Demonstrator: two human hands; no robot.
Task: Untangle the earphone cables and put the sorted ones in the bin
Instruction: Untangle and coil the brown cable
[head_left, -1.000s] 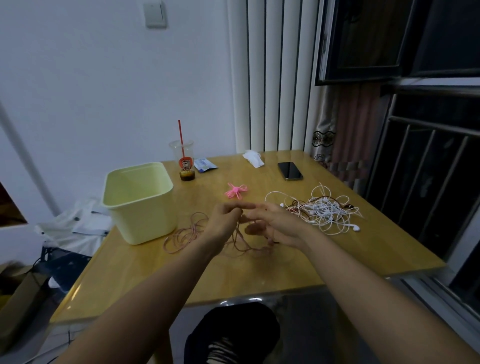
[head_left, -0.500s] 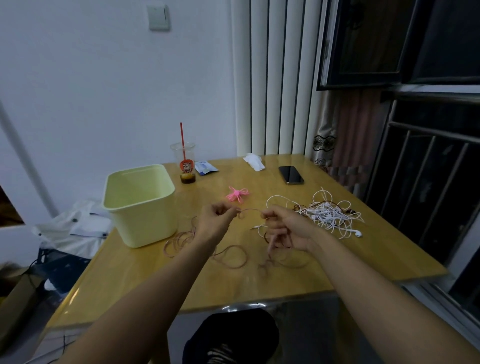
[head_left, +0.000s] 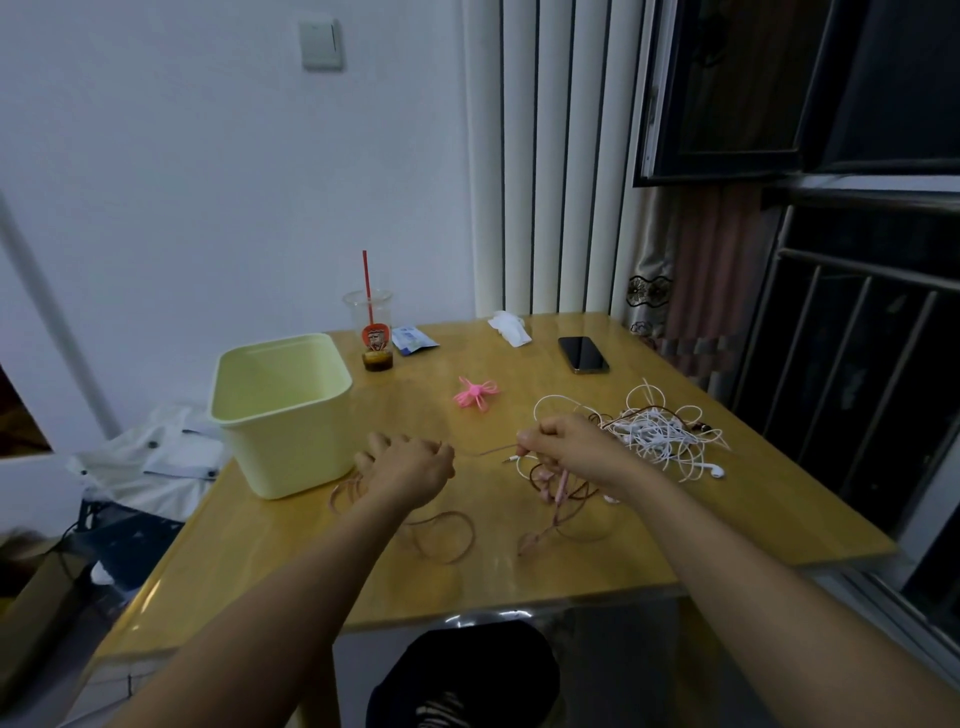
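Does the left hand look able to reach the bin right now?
Probably yes: the left hand is right beside the bin, nothing standing between, though it is pinching the pink cable.

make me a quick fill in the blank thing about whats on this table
1. The straw in the plastic cup is ____.
2. The left hand and the right hand both hold the pinkish cable; the yellow bin stands beside the ____ one.
3. The white earphone tangle lies on the ____ side of the table.
4. The small tied bundle beyond the hands is ____.

Missing words: red; left; right; pink.
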